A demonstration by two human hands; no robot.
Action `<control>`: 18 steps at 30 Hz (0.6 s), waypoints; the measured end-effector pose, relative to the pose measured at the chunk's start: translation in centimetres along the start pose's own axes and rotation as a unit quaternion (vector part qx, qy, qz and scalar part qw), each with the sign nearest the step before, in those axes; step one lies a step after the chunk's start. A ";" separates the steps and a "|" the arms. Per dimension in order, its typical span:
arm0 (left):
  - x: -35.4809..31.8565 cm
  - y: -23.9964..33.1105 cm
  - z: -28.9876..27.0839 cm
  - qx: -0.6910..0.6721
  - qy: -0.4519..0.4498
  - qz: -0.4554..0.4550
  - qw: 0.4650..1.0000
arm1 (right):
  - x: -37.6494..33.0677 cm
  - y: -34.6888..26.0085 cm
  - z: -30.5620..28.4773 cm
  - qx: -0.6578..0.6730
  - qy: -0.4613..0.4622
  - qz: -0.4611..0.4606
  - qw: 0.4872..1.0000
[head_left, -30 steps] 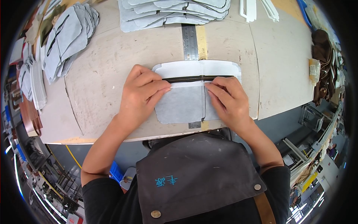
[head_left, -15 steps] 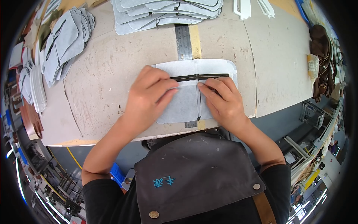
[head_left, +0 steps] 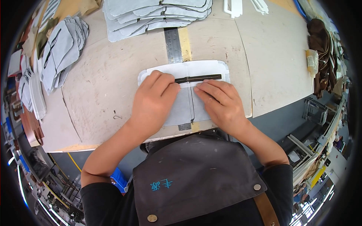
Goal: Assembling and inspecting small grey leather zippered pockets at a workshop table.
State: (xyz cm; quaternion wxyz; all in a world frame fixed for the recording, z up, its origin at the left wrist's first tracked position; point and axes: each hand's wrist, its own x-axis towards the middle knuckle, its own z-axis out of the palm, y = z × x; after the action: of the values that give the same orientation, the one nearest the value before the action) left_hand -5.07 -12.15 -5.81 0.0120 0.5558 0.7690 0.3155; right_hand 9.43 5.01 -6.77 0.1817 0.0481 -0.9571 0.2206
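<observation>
On a worn beige desk (head_left: 113, 83), the grey fabric panel (head_left: 184, 107) lies at centre. Left hand (head_left: 152, 101) and right hand (head_left: 220, 103), both released, press flat below its black zipper strip (head_left: 200, 78); uneven pressure could probably skew it toward 3 o'clock.

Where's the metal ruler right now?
In the head view, the metal ruler lies mid-table beside a yellow tape strip, running from the grey fabric stack under the white panel both hands press.
</observation>
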 end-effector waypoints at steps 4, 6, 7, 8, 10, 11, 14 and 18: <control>0.1 0.7 1.8 -0.020 0.034 0.099 0.994 | -0.5 -0.3 0.0 0.003 0.002 0.003 1.000; -0.4 1.2 1.7 0.026 -0.003 0.083 0.996 | -0.7 0.1 -0.5 0.006 -0.002 0.004 1.000; -0.7 1.2 1.7 0.025 -0.003 0.085 0.996 | -0.8 0.3 -0.7 0.011 -0.008 0.003 1.000; -1.2 1.1 1.4 0.039 -0.003 0.085 0.996 | -1.1 0.8 -1.1 0.010 -0.007 0.004 1.000; -2.1 0.7 0.9 0.051 -0.003 0.088 0.995 | -1.9 2.0 -2.1 -0.015 -0.014 -0.008 1.000; -2.7 0.4 0.5 0.071 -0.008 0.076 0.995 | -2.1 2.3 -2.5 -0.016 -0.014 -0.007 1.000; -4.3 -0.2 -0.5 0.098 -0.004 0.048 0.994 | -2.4 2.8 -3.1 -0.022 -0.024 -0.003 0.999; -5.1 -0.2 -1.7 0.127 -0.003 0.027 0.992 | -2.2 2.6 -3.4 -0.024 -0.029 0.002 0.999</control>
State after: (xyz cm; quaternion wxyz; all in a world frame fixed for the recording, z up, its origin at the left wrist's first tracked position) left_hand -3.89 -17.42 -6.26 -0.0652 0.5745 0.7873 0.2141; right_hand 12.14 8.89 -5.86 0.1542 0.0483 -0.9671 0.1967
